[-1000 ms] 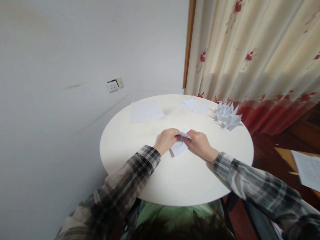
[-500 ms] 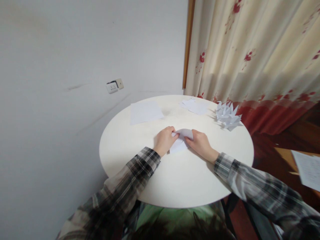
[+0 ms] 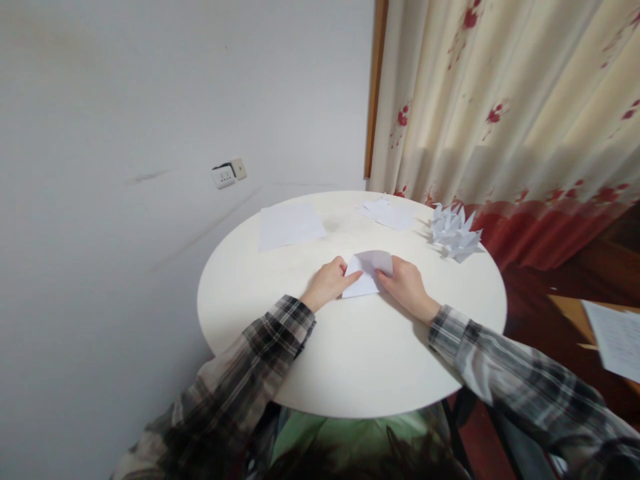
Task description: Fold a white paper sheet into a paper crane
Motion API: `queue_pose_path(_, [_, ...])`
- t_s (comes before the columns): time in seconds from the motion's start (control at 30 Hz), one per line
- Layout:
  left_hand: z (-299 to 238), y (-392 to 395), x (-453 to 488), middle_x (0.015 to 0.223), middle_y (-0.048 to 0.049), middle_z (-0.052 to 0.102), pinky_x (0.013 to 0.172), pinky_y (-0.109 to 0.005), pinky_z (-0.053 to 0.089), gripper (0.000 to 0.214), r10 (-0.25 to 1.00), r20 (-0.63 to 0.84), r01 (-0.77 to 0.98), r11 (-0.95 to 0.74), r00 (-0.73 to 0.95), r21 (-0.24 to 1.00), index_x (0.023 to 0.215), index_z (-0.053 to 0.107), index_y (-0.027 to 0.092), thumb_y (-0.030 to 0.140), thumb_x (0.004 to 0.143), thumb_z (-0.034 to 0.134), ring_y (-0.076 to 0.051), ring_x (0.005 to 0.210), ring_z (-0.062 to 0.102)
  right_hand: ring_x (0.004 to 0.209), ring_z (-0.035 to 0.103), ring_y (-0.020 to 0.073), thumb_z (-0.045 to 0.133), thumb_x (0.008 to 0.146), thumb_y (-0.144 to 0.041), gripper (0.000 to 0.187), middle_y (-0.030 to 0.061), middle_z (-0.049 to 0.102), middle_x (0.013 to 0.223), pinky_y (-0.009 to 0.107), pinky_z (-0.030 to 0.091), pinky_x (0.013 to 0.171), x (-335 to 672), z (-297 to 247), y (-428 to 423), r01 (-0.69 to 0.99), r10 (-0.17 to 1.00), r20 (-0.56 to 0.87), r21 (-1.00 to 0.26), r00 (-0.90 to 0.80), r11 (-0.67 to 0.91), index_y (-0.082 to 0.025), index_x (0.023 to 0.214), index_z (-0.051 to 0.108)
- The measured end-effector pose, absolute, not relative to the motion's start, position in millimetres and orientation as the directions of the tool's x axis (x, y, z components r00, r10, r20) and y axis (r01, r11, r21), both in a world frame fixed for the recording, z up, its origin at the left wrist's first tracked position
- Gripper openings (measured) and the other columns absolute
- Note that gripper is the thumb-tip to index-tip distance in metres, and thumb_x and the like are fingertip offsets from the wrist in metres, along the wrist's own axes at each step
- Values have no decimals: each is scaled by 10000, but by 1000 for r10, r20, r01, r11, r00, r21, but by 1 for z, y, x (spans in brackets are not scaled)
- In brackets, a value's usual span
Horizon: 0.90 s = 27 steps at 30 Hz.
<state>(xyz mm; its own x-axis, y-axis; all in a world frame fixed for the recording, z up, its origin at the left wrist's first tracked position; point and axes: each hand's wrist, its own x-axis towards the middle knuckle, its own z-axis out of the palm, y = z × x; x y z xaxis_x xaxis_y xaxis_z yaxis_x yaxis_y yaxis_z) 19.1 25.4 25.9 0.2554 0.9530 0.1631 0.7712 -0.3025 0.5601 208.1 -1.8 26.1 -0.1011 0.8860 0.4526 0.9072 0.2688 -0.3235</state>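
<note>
A small white sheet of paper (image 3: 369, 272) is held between my hands over the middle of the round table, its far edge raised and a crease near its centre. My left hand (image 3: 329, 281) pinches its left edge, with the thumb lying on the sheet. On the right edge my right hand (image 3: 403, 283) grips it, thumb on top and fingers behind. The fingers behind the paper are partly hidden.
The round white table (image 3: 280, 353) stands by a wall and a flowered curtain (image 3: 480, 87). Toward its back lie a large white sheet (image 3: 290, 225) and smaller paper pieces (image 3: 390, 213). Several folded white paper shapes (image 3: 455, 232) cluster at the right.
The far flap of the paper has risen and opened out, so more of its inner face shows. My left hand has shifted slightly left; its thumb now lies across the sheet.
</note>
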Motion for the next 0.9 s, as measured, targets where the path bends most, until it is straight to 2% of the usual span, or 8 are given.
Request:
queue_pose_path(0.07, [23,27,19,674,36,575,486,-223,320,318,935,146,731,-344,323,589,828,488,199,472,736,623,-133,576,544,715,578,177,485,813,-265,154,67,659,816,252,336,609,208,26,-1,910,897,430,-325,-101,258,-159,828,595])
queue_pose_path(0.2, [18,23,18,666,43,550,508,-226,328,304,903,185,730,-423,387,536,849,479,192,386,717,671,-137,592,533,687,567,162,489,801,-240,114,50,654,781,245,313,592,208,24,0,906,917,380,-334,-123,259,-170,792,579])
queue_pose_path(0.4, [22,9,14,651,25,545,518,-240,295,187,893,232,825,-446,385,348,787,467,202,362,833,550,-151,604,535,655,557,162,495,805,-259,114,50,652,753,251,294,577,208,23,1,924,930,348,-303,-121,234,-175,777,567])
queue_pose_path(0.53, [26,4,14,679,2,576,521,-246,288,171,874,202,843,-482,442,238,775,487,201,343,870,479,-161,621,547,709,580,182,509,801,-257,132,73,664,818,253,317,591,209,22,2,906,937,335,-360,-97,222,-167,882,559])
queue_pose_path(0.63, [27,-1,15,680,1,588,529,-244,299,153,857,189,831,-513,480,215,733,501,203,302,848,484,-156,613,547,712,576,193,535,796,-311,202,81,656,833,255,328,580,211,21,5,881,932,357,-422,-57,215,-163,932,532])
queue_pose_path(0.77, [24,-5,16,631,8,575,520,-245,281,140,873,192,850,-483,448,211,676,506,211,245,809,475,-151,582,534,584,510,157,569,763,-424,264,17,577,685,245,312,521,213,20,7,821,896,443,-525,39,224,-186,837,480])
queue_pose_path(0.9, [23,-5,15,630,0,576,516,-248,265,124,892,205,870,-443,403,215,666,508,208,217,783,467,-156,587,536,537,433,117,568,771,-417,261,-30,480,614,232,318,522,209,23,-1,721,829,559,-581,15,378,-201,746,425])
